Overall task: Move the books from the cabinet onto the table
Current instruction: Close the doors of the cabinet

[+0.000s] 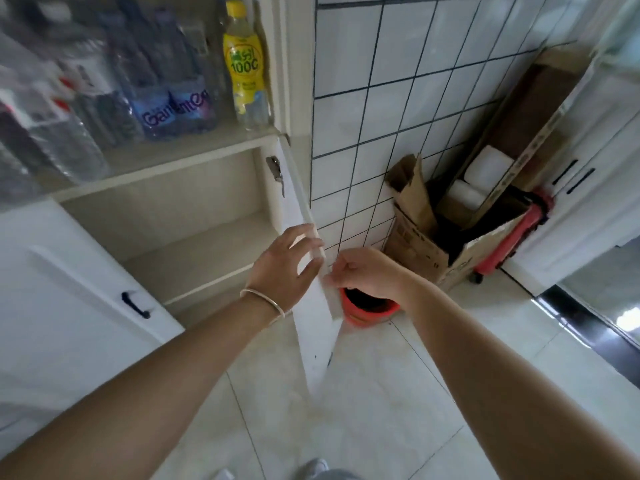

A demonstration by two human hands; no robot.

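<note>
The white cabinet [162, 216] stands open in front of me, and its two lower shelves show no books. Its right door [318, 327] swings out edge-on toward me. My left hand [284, 265], with a thin bangle on the wrist, lies with straight fingers against the inner face and edge of that door. My right hand [363, 271] is on the door's outer side with its fingers curled at the edge; what it holds there is hidden by the door. No books and no table are in view.
The upper shelf holds a yellow drink bottle [244, 64] and packs of water bottles [166, 84]. The left cabinet door [69, 306] is closed. A red bucket [367, 306], an open cardboard box [446, 237] and a red trolley [512, 233] stand against the tiled wall.
</note>
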